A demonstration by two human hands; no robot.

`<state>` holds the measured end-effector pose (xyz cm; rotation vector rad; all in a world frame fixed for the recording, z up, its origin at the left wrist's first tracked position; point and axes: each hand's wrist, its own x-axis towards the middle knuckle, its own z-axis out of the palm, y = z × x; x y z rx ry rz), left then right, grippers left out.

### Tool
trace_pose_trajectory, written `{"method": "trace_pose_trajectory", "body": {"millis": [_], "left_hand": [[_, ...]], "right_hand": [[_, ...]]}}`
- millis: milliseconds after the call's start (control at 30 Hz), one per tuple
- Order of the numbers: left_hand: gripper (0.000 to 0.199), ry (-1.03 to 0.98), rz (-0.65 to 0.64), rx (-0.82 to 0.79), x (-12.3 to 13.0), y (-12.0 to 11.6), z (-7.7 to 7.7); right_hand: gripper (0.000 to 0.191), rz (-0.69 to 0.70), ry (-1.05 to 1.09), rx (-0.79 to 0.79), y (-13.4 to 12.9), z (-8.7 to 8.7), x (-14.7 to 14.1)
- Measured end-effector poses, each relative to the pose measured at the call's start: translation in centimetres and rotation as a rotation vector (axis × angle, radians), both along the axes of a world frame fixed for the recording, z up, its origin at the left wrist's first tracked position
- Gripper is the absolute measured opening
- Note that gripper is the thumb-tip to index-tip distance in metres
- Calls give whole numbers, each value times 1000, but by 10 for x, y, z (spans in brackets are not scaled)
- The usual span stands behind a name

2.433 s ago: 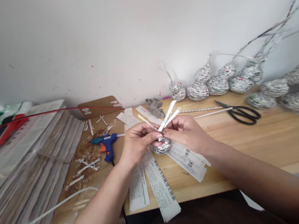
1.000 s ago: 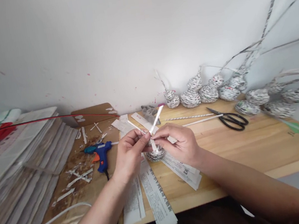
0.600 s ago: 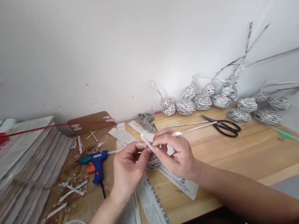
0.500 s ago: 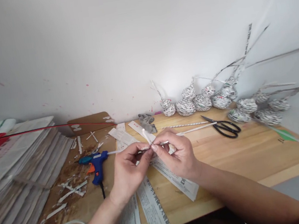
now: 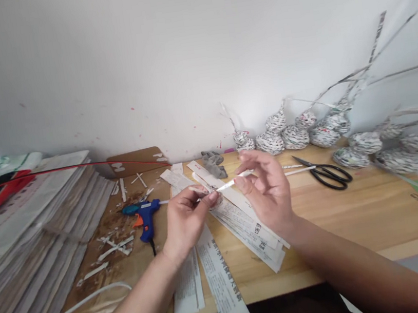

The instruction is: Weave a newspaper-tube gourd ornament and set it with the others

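My left hand [image 5: 186, 219] is closed, pinching a small piece of woven paper with thumb and finger above the printed paper strips [image 5: 220, 279]. From that pinch a thin white paper tube [image 5: 226, 185] runs up to the right. My right hand [image 5: 266, 190] holds the tube between thumb and fingers, a short way from the left hand. Much of the small woven piece is hidden by the left fingers.
A blue glue gun [image 5: 146, 219] lies left of the hands beside paper scraps [image 5: 116, 247]. Stacked newspapers [image 5: 47, 220] fill the far left. Black scissors [image 5: 326, 173] and woven paper gourds [image 5: 295, 136] are at the right.
My right hand has moved away from the left and its fingers have loosened from a tight pinch, with the tube now stretched between the hands. The view has shifted slightly left.
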<state>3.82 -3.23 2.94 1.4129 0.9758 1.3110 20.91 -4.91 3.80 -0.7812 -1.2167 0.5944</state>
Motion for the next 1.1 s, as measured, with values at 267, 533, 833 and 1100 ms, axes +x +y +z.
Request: {"method": "trace_pose_trajectory", "body": {"millis": [267, 533, 833, 1100], "left_hand": [[23, -42, -33, -9, 1, 0, 1], [27, -147, -64, -80, 3, 1, 1], [19, -163, -52, -11, 10, -6, -1], [15, -108, -7, 46, 9, -5, -1]], "right_hand": [[17, 212, -91, -340, 8, -20, -8], [22, 179, -64, -405, 9, -21, -7], [21, 114, -71, -422, 5, -15, -12], [15, 181, -70, -452, 6, -10, -10]]}}
